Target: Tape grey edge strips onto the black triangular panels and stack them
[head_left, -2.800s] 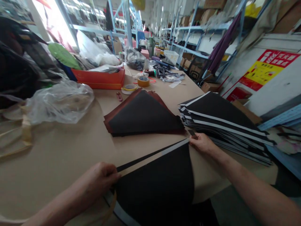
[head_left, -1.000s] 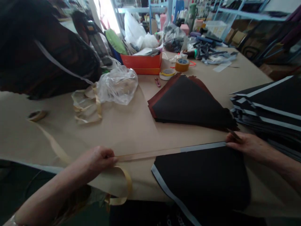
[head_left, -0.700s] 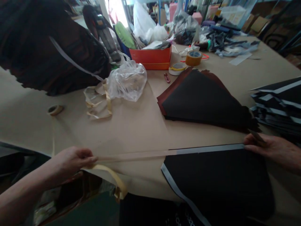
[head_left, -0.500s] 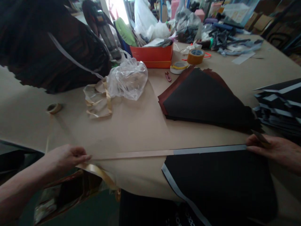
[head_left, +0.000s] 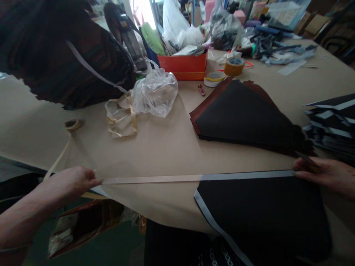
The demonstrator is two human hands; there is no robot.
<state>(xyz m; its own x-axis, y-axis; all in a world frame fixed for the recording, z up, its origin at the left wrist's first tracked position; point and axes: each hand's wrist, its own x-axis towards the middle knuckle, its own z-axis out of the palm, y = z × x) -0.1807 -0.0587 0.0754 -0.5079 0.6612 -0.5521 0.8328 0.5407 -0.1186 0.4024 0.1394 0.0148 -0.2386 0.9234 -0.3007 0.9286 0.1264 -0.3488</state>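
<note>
A black wedge-shaped sheet lies at the near table edge, grey tape along its top and left edges. My left hand is closed on the end of a tan backing strip pulled taut leftwards off the top tape edge. My right hand presses the sheet's right corner and pinches a small dark tool that I cannot make out. A loose tan strip runs from the left hand towards a small tape roll.
A stack of dark red-edged sheets lies mid-table; taped black sheets pile at the right. A clear plastic bag, peeled strips, an orange box, tape rolls and dark fabric fill the back. A brown bag hangs below.
My left hand has drawn the backing strip further left, baring more grey tape. The right hand has stayed on the sheet's corner. The view has shifted left.
</note>
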